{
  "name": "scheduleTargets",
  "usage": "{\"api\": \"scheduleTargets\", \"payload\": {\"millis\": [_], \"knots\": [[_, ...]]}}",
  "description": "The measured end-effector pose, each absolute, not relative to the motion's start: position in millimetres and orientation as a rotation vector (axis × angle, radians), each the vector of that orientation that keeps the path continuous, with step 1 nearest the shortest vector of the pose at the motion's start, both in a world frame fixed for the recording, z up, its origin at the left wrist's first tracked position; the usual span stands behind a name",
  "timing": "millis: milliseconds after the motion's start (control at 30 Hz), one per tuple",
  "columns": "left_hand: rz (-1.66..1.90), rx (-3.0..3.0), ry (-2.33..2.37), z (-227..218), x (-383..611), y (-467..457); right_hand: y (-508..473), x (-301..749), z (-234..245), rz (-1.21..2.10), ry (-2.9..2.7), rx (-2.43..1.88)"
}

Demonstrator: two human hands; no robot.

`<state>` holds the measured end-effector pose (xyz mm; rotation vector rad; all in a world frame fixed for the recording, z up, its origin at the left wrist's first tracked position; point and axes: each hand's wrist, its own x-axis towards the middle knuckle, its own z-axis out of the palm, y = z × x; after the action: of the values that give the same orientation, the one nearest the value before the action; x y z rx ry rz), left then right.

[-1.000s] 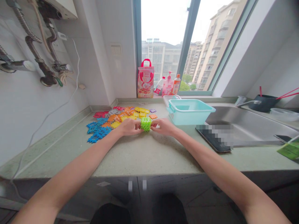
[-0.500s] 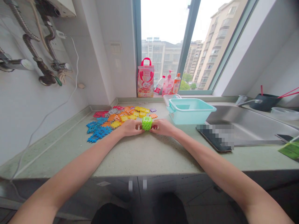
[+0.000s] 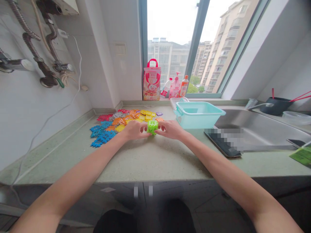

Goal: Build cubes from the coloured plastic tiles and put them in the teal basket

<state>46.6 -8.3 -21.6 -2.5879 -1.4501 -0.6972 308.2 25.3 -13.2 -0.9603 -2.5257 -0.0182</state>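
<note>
Between my two hands is a small cube of green interlocking plastic pieces (image 3: 152, 127), just above or on the countertop (image 3: 145, 161); I cannot tell which. My left hand (image 3: 134, 130) grips its left side with bent fingers and thumb. From the right, my right hand (image 3: 170, 129) pinches the opposite side, thumb low at the front. Fingers hide the cube's sides. Just behind my left hand lies a spread of loose notched pieces: blue ones (image 3: 103, 134), yellow ones (image 3: 147, 114), orange ones (image 3: 118, 121) and red ones (image 3: 105, 117).
A turquoise plastic bin (image 3: 199, 113) stands behind my right hand. Beside the steel sink (image 3: 262, 132) lies a dark flat device (image 3: 223, 144), partly pixelated. A pink bag (image 3: 152, 82) and several bottles (image 3: 175, 86) line the windowsill. A white cable (image 3: 48, 119) runs down the left wall.
Both hands have shifted their fingers slightly around the green cube, which stays in nearly the same spot. My left hand now covers more of the yellow pieces.
</note>
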Motion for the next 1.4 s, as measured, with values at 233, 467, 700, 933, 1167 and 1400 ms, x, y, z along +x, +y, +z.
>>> {"api": "scheduleTargets", "payload": {"millis": [233,467,700,933,1167,1400], "knots": [[-0.680,-2.593,-1.429,-21,52,-11,29,309,-18,0.001,-2.540,-0.947],[-0.657,-2.658,-1.407,-18,54,-14,32,310,-21,0.068,-2.550,-0.909],[-0.663,-2.677,-1.387,-17,53,-15,32,310,-22,0.125,-2.551,-0.926],[-0.704,-2.685,-1.347,-18,49,-14,34,313,-21,0.178,-2.583,-0.883],[-0.785,-2.623,-1.425,-13,50,-16,32,319,-12,0.026,-2.493,-0.875],[-0.747,-2.644,-1.422,-12,54,-19,28,315,-13,0.040,-2.514,-0.822]]}}
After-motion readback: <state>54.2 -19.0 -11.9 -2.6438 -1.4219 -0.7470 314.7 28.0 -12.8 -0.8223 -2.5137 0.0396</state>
